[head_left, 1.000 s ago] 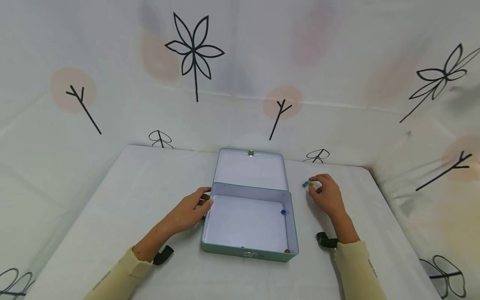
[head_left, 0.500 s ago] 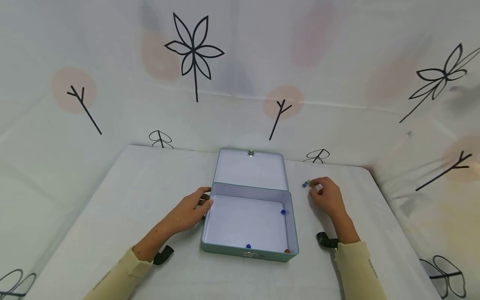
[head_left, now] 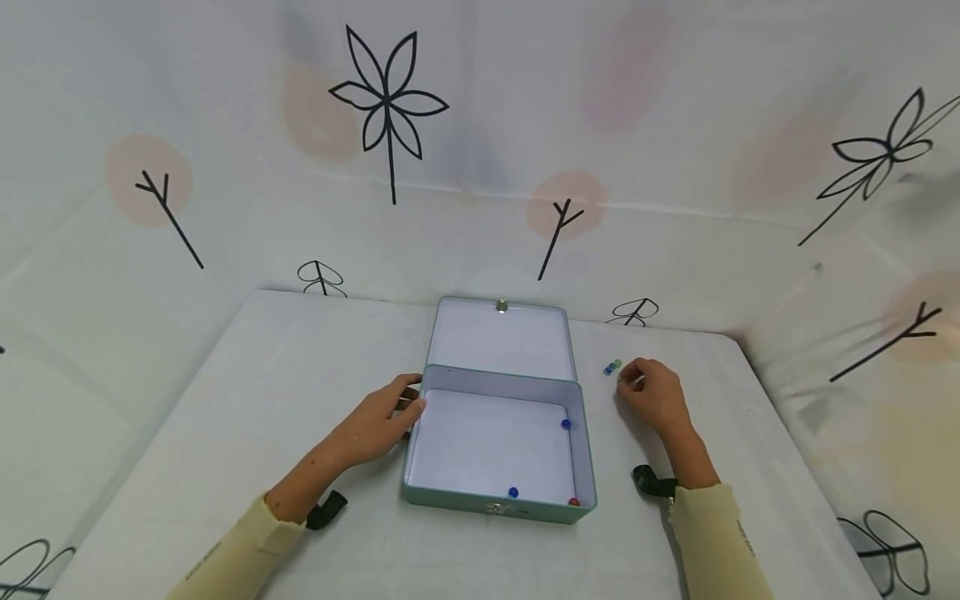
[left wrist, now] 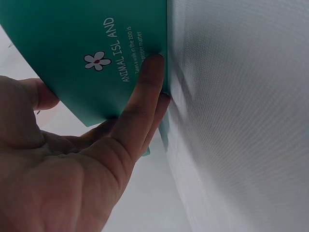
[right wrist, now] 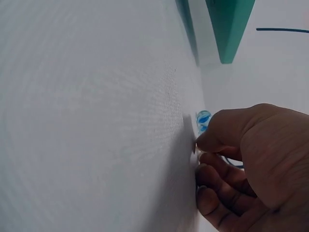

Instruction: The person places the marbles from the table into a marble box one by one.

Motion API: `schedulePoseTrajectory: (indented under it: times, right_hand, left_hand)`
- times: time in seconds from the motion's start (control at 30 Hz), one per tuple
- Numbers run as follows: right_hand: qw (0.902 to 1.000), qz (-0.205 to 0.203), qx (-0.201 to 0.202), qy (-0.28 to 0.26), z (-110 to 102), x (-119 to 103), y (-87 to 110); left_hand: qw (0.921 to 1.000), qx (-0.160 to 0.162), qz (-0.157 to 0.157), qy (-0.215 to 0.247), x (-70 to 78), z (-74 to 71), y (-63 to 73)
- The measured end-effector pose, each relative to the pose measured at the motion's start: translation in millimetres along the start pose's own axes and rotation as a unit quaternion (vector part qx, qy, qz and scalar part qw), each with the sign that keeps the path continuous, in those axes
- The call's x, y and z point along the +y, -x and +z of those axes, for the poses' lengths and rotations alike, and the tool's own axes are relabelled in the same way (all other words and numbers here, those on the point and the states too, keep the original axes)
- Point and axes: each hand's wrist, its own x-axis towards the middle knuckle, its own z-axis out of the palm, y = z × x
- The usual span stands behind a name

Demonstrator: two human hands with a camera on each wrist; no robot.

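A teal tin box (head_left: 500,514) lies with its lid laid back, its inside pale. My left hand (head_left: 372,423) rests against its left side. In the left wrist view, fairly straight fingers (left wrist: 137,113) touch the lettered wall and the thumb is at the upper edge. Inside the box are a blue marble (head_left: 566,424), another blue marble (head_left: 513,492) by the front wall and a red marble (head_left: 573,502) in the front right corner. My right hand (head_left: 654,396), just above the cloth, pinches a small marble, mostly hidden by the fingertips. Several blue and green marbles (head_left: 611,367) lie beside it.
White cloth (head_left: 315,350) covers the table, and a white backdrop (head_left: 480,242) with line-drawn plants rises behind it. The box lid (head_left: 500,337) reaches almost to that backdrop. Dark straps (head_left: 652,482) stick out near both wrists.
The front blue marble has rolled to the right along the box's front wall. My right hand has drawn slightly back from the loose marbles. My left hand has stayed in place.
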Motion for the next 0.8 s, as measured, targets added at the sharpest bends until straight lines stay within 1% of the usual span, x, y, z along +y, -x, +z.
schedulePoseTrajectory:
  times: [0.27, 0.43, 0.67, 0.8]
  right_hand:
    - [0.9998, -0.007, -0.015, 0.012, -0.8, 1.5, 0.2]
    - [0.9994, -0.029, -0.016, 0.013, -4.2, -3.6, 3.1]
    - [0.9962, -0.082, 0.000, 0.029, -10.8, -23.8, 10.7]
    - [0.9940, -0.107, 0.009, 0.024, -15.0, -39.4, 15.7]
  left_hand:
    - [1.0000, 0.000, 0.005, 0.004, -2.0, -0.4, -0.1]
    - [0.9999, 0.000, 0.010, 0.000, -2.1, 0.1, -0.4]
    - [0.9999, 0.000, 0.013, -0.004, -2.9, -0.4, -0.9]
    - [0.9999, 0.000, 0.012, -0.006, -3.4, -0.1, -1.2]
